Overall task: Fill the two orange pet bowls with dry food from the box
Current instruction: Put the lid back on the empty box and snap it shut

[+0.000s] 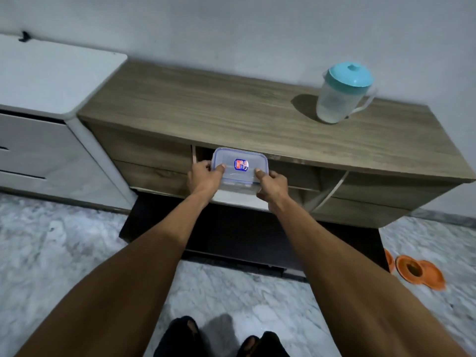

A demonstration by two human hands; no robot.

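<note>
Nearest, below both forearms, two feet in dark sandals (185, 336) stand on the marbled floor (64, 240). Off to the right of the right hand and nearer than it, the orange pet bowls (409, 270) sit on that floor, just beside the corner of the wooden counter (206, 104); they are too blurred to tell what is in them.

Both arms reach forward. The left hand (203, 176) grips the left end of the box (240, 163), thumb on the lid and fingers curled round the edge. The right hand (273, 185) grips the right end the same way, thumb on top. The box is clear plastic with a blue-edged lid, which is on, and a red and blue sticker. It is held level between the hands, in front of an open compartment under the counter top.

Beyond the right hand and further right, a clear pitcher (340, 96) with a teal lid stands upright on the counter top. Left of the left hand, a white cabinet (46, 81) butts against the counter's end
</note>
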